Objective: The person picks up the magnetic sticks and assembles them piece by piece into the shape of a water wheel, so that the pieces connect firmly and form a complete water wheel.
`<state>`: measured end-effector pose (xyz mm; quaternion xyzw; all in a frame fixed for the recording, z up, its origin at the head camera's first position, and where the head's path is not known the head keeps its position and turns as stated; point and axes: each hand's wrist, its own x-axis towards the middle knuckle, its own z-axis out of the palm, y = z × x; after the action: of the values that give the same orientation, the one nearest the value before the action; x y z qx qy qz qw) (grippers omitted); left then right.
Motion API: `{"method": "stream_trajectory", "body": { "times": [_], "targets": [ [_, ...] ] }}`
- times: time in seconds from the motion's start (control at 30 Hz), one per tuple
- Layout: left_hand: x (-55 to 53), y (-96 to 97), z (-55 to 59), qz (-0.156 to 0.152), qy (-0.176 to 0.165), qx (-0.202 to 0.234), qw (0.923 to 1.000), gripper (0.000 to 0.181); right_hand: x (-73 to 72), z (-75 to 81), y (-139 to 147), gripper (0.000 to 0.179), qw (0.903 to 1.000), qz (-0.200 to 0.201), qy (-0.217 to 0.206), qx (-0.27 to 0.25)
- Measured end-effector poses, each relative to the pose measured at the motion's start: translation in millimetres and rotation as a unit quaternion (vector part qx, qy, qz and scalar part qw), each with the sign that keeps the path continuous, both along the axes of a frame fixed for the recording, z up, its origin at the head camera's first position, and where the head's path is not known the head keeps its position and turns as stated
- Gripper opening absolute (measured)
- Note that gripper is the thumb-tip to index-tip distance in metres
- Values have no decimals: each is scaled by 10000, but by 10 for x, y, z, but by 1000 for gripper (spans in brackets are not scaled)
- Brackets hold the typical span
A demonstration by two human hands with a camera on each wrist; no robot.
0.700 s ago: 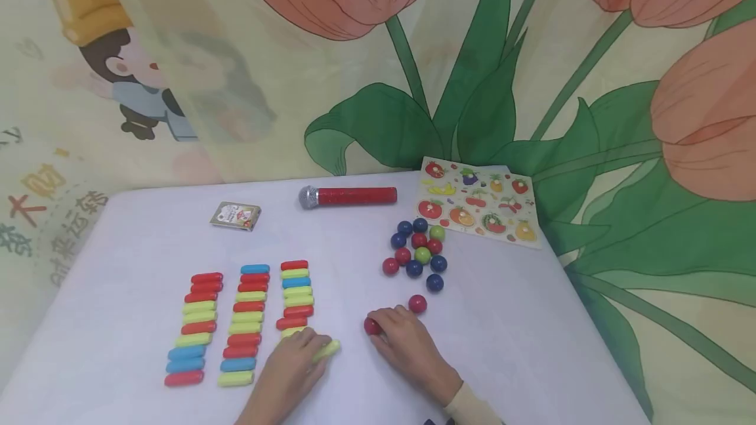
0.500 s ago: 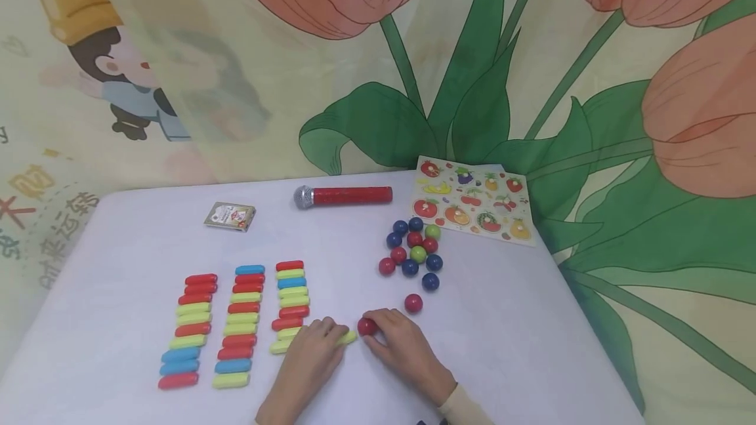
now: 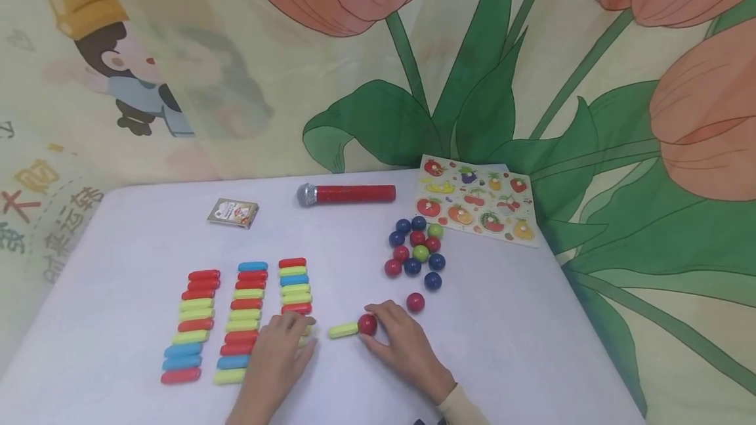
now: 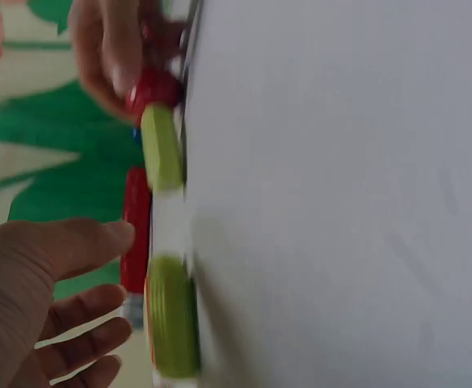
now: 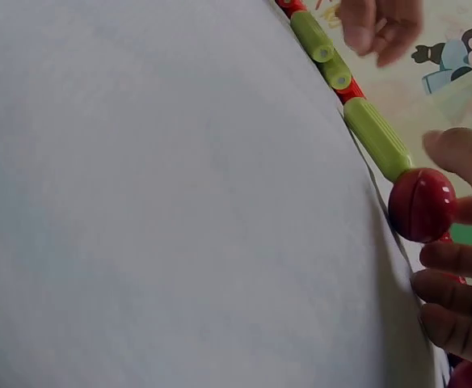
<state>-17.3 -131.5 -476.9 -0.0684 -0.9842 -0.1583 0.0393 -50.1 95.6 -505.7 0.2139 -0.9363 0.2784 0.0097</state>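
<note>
In the head view, a red ball [image 3: 367,324] touches the right end of a yellow-green stick [image 3: 344,330] on the white table. My right hand [image 3: 404,346] is around the ball, thumb and fingers spread to either side. The right wrist view shows a gap between its thumb [image 5: 456,151] and the ball [image 5: 422,204]. My left hand [image 3: 277,353] is to the left of the stick, over the lower end of the third column of sticks, partly hiding yellow-green ones. Its fingers are loosely bent with nothing between them. The left wrist view shows a yellow-green stick [image 4: 171,317] beside that hand.
Sticks in red, yellow-green and blue form columns, such as the left one [image 3: 197,303]. Another red ball [image 3: 416,302] lies near my right hand. Blue, red and green balls [image 3: 413,266] cluster beyond. Farther back are a red microphone [image 3: 356,194], a small box [image 3: 233,213] and a fruit-picture board [image 3: 477,201].
My left hand brought a yellow-green stick right to the red ball, let it go and moved back left. My right hand has loosened from the ball, which now shows more.
</note>
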Motion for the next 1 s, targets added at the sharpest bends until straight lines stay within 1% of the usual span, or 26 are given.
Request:
{"method": "stream_trajectory", "body": {
  "times": [0.07, 0.13, 0.2, 0.3, 0.43, 0.53, 0.6, 0.73, 0.83, 0.9, 1.0],
  "targets": [
    [36, -121, 27, 237, -99, -18, 9997, 48, -8, 1, -13, 46, 9998, -140, -130, -111],
    [56, -206, 40, 303, -232, -75, 9992, 49, -24, 1, -29, 44, 9991, -280, -191, -254],
    [66, -256, 40, 286, -347, -136, 9989, 49, -43, 1, -48, 40, 9981, -385, -262, -393],
    [76, -280, 32, 272, -399, -180, 9987, 48, -71, -2, -73, 35, 9963, -473, -434, -570],
    [112, -286, 19, 348, -518, -216, 9978, 44, -85, 1, -84, 33, 9912, -533, -804, -909],
    [130, -294, 8, 391, -702, -220, 9965, 42, -90, 6, -71, 31, 9869, -520, -934, -1206],
    [143, -298, 4, 363, -773, -141, 9962, 41, -96, 9, -57, 29, 9850, -485, -955, -1350],
    [173, -239, 24, 281, -678, 239, 9970, 43, -106, 24, -40, 27, 9847, -401, -926, -1424],
    [173, -129, 38, 194, -519, 481, 9973, 45, -105, 27, -36, 27, 9851, -332, -914, -1421],
    [140, -45, 30, 38, -395, 503, 9979, 43, -102, 26, -38, 27, 9843, -283, -951, -1463],
    [69, 73, -7, -309, -140, 408, 9986, 39, -92, 12, -46, 28, 9817, -192, -1057, -1574]
  ]
}}
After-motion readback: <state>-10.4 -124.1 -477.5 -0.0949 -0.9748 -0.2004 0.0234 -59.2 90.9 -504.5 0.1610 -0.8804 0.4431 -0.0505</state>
